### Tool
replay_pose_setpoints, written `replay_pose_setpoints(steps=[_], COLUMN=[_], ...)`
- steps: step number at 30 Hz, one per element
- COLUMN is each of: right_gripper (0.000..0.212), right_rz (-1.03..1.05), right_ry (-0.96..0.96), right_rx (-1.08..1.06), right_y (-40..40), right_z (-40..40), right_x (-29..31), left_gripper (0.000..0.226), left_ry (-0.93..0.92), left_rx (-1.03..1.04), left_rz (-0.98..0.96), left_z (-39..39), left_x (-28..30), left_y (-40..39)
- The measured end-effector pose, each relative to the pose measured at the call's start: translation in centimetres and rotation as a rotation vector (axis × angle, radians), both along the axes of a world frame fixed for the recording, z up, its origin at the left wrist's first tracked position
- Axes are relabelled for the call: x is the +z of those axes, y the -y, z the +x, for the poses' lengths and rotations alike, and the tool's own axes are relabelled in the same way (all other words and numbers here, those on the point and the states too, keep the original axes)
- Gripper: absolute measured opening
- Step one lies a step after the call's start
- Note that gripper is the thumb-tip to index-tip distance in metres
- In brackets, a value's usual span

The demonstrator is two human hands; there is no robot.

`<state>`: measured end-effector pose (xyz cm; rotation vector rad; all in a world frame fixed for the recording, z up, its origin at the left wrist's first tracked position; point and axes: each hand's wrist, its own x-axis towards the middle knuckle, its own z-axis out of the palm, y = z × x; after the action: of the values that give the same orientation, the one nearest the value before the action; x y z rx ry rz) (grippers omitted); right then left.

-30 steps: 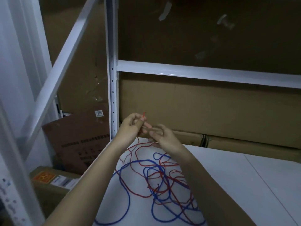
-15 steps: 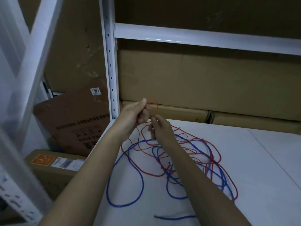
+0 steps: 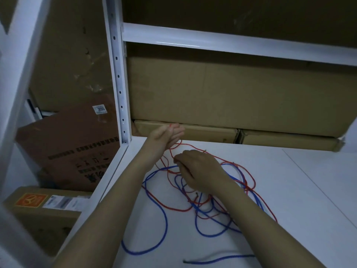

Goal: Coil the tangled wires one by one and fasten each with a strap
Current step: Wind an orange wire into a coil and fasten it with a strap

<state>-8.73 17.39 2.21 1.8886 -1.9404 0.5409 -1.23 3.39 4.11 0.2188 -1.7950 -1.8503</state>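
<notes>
holding the red wire (image 3: 249, 172) end in my left hand (image 3: 166, 136) — fingers nearly straight. my right hand (image 3: 197, 170) pinches the same wire just below — slack trails toward me.

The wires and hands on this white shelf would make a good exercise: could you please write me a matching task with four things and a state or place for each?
Things:
1. left hand
2. right hand
3. blue wire
4. label reading 3055

States or places:
A. loops along the near left of the tangle
B. stuck on the tilted brown box beside the shelf
C. raised, holding the red wire end
D. lower, pinching red wire over the tangle

Pairs: 1-C, 2-D, 3-A, 4-B
</notes>
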Motion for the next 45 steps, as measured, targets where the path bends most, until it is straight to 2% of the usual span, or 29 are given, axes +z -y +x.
replay_pose_setpoints(steps=[5, 8, 12, 17, 19, 22, 24, 26, 28, 31, 35, 39, 42, 45], right_gripper=[0.017, 0.010, 0.009, 0.018, 0.016, 0.014, 0.019, 0.024, 0.027, 0.028, 0.025, 0.020, 0.018, 0.010], right_rz=[-0.258, -0.402, -0.539, -0.470, -0.395, -0.141, -0.011, 0.073, 0.155, 0.239, 0.126, -0.035, -0.157, -0.253], right_ry=[0.042, 0.127, 0.524, 0.977, 1.074, 1.135, 1.127, 1.039, 0.895, 0.591, 0.363, 0.285, 0.278, 0.382], right_rx=[0.109, 0.052, 0.010, 0.039, 0.046, 0.073, 0.100, 0.104, 0.076, 0.036, 0.038, 0.141, 0.055, -0.031], right_y=[-0.6, -0.1, 1.7, 4.3, 4.9, 5.2, 5.3, 5.2, 4.7, 3.4, 2.5, 2.9, 2.9, 2.7], right_z=[-2.5, -4.1, -5.4, -5.2, -5.3, -4.6, -3.7, -2.6, -1.6, -0.6, -0.9, -1.6, -3.1, -4.3], right_x=[2.1, 4.1, 6.2, 6.2, 5.0, 2.8, 2.0, 1.6, 1.4, 1.3, 2.2, 3.5, 4.0, 4.8], left_gripper=[0.027, 0.029, 0.036, 0.035, 0.030, 0.027, 0.023, 0.022, 0.025, 0.032, 0.026, 0.025, 0.030, 0.033], left_ry=[0.067, 0.130, 0.112, 0.032, -0.045, -0.115, -0.145, -0.177, -0.197, -0.123, -0.018, 0.060, 0.095, 0.108], left_rx=[-0.020, -0.116, -0.191, -0.223, -0.161, -0.064, -0.016, 0.055, 0.150, 0.259, 0.247, 0.137, 0.043, -0.098], left_rz=[-0.271, -0.258, -0.146, -0.114, -0.042, 0.085, 0.150, 0.209, 0.215, 0.102, -0.155, -0.327, -0.268, -0.201], left_z=[0.2, 0.5, 1.0, 1.8, 1.9, 1.8, 1.6, 1.3, 0.8, 0.3, 0.2, 0.0, 0.1, 0.9], left_x=[-0.1, 0.3, 1.5, 2.2, 2.4, 2.1, 1.7, 1.7, 1.5, 0.8, 0.0, 0.0, 0.0, 0.0], left_y=[-0.7, -0.8, -0.8, -1.1, -1.0, -0.6, -0.2, 0.3, 0.9, 1.7, 1.8, 1.6, 1.2, 0.6])
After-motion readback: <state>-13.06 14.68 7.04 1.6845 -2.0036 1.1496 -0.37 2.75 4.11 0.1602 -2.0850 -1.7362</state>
